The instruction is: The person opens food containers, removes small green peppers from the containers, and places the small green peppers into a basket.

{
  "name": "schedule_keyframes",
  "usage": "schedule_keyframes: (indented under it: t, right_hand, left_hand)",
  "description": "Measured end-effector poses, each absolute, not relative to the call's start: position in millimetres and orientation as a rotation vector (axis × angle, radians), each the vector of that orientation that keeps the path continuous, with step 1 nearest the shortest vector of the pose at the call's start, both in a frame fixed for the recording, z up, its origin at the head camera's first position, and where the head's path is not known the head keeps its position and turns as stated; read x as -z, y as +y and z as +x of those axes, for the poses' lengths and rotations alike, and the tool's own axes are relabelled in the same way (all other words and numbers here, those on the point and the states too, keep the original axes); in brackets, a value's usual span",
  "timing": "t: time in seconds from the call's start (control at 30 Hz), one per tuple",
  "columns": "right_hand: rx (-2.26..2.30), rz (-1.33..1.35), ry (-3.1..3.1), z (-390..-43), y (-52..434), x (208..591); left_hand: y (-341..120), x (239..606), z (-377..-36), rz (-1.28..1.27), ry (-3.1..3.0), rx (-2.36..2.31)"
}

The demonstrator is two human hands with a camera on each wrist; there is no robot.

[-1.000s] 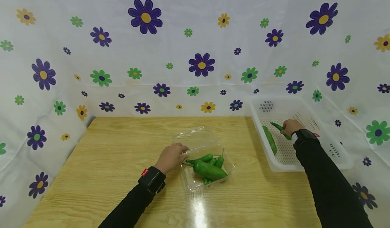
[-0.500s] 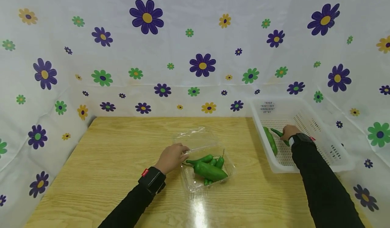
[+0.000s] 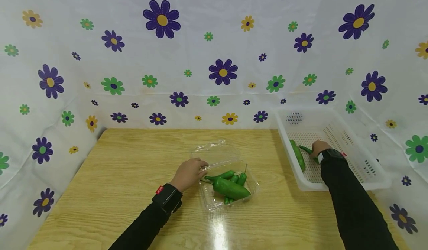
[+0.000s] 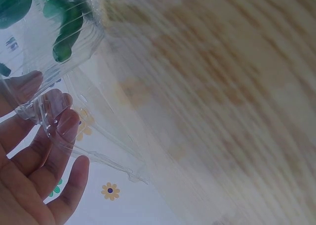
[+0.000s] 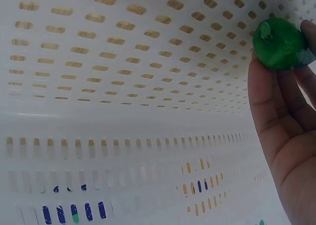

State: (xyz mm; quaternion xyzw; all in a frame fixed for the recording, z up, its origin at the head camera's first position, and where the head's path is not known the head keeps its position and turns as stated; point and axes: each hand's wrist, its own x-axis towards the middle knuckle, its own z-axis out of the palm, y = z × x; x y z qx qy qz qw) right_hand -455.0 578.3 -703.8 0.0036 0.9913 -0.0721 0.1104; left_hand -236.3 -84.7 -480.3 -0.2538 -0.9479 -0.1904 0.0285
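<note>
A clear plastic clamshell box (image 3: 249,190) lies open mid-table with several green peppers (image 3: 229,187) in it. My left hand (image 3: 197,167) holds the box's left rim. In the left wrist view the fingers (image 4: 54,151) press the clear plastic (image 4: 98,151) and the peppers (image 4: 64,22) show through it. My right hand (image 3: 315,148) is inside the white basket (image 3: 364,183) and pinches a small green pepper (image 3: 305,149) low over the slotted floor. The right wrist view shows that pepper (image 5: 279,44) at my fingertips (image 5: 269,101). A larger pepper (image 3: 297,155) lies beside it along the basket's left wall.
The wooden table (image 3: 133,175) is walled on three sides by a white cloth with printed flowers (image 3: 222,71). The basket sits at the table's right edge, partly over it. The box's lid (image 3: 214,149) lies open toward the back.
My right hand has drawn the small pepper nearer and lower in the basket, close beside the larger pepper. The left hand has stayed on the box rim.
</note>
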Motion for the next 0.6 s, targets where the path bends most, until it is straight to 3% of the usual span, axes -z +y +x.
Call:
schedule_keyframes:
  t: [0.23, 0.6]
  right_hand:
    - [0.243, 0.122, 2.8, -366, 475, 577]
    - [0.274, 0.046, 2.759, -348, 456, 542]
  left_hand:
    - [-85, 480, -236, -0.787, -2.914, 0.585]
    - [-84, 475, -233, -0.797, -2.907, 0.579]
